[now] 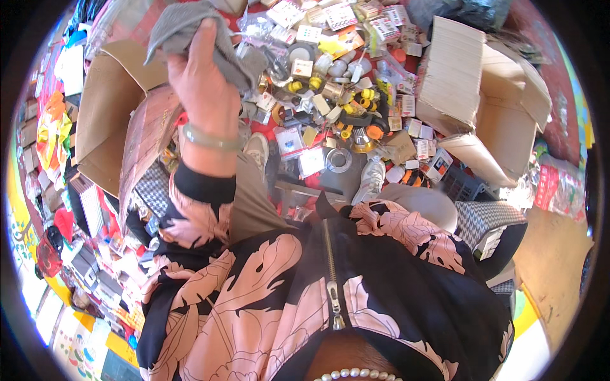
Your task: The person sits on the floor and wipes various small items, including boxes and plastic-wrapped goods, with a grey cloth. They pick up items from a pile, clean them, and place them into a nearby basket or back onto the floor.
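Observation:
My left hand point(206, 86) is raised at the upper left, a pale bangle point(210, 137) round its wrist. Its fingers are closed on a grey cloth point(181, 28), which hangs over them and hides most of them. Just beyond and to the right of the cloth spreads a big heap of small goods: yellow-capped fittings point(316, 82), little white boxes point(302, 68) and plastic packets point(292, 143). A metal ring point(338, 160) lies near my feet. My right sleeve point(413, 235) shows at the right, but the right hand is out of sight.
An open cardboard box point(108, 114) stands at the left, close to my left arm. Another open carton point(451, 76) is at the upper right, with a dark plastic crate point(470, 185) below it. My shoes point(371, 180) rest among the goods. A brown board point(549, 260) lies far right.

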A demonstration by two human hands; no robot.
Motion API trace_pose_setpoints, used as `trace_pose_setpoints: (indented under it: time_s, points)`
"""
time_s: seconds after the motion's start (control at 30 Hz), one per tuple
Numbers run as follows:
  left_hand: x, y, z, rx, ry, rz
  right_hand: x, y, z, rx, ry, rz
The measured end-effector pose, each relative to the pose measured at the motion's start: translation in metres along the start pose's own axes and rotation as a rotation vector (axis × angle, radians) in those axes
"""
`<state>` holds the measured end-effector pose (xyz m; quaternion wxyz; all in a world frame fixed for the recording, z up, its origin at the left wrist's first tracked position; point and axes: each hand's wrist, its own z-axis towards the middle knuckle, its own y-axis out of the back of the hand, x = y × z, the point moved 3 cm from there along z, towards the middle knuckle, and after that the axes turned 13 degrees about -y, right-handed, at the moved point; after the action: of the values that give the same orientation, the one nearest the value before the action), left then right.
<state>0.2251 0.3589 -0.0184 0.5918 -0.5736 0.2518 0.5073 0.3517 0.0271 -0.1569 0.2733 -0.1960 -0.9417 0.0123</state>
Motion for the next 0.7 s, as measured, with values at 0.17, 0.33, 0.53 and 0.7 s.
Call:
trace_pose_setpoints:
  time_s: [0.17,0.33,0.53,0.7]
  points:
    - [0.012,-0.024,0.0,0.162,-0.028,-0.11,0.005,0.005,0.039,-0.14,-0.017,-0.118]
    - [0.006,-0.025,-0.06,0.28,0.193,-0.046,0.0,0.058,0.027,-0.938,0.204,0.032]
    - [-0.029,-0.015,-0.191,0.517,0.773,-0.638,0.068,0.038,-0.14,-1.463,0.816,0.551]
    - [-0.057,-0.027,-0.195,0.785,0.848,-0.576,0.065,0.046,-0.151,-1.354,0.898,1.004]
